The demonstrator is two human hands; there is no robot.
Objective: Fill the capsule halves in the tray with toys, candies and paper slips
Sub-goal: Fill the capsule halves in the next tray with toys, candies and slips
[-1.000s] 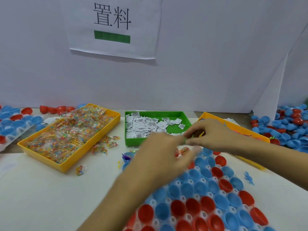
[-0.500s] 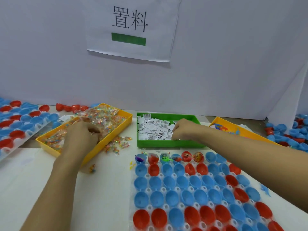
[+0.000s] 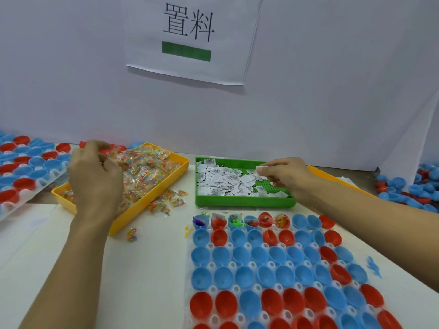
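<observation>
While the left hand (image 3: 95,176) is curled over the small clear packets of coloured candies (image 3: 145,172) in the yellow plastic tray (image 3: 152,200), whether a packet is grasped cannot be told. One white printed paper slip (image 3: 261,167) is pinched by the right hand (image 3: 285,178) above the green plastic tray (image 3: 244,201) of slips. Near the person, the white holder tray (image 3: 237,245) of red and blue plastic capsule halves (image 3: 263,274) is seen, and only six halves at the left of its far row are filled.
</observation>
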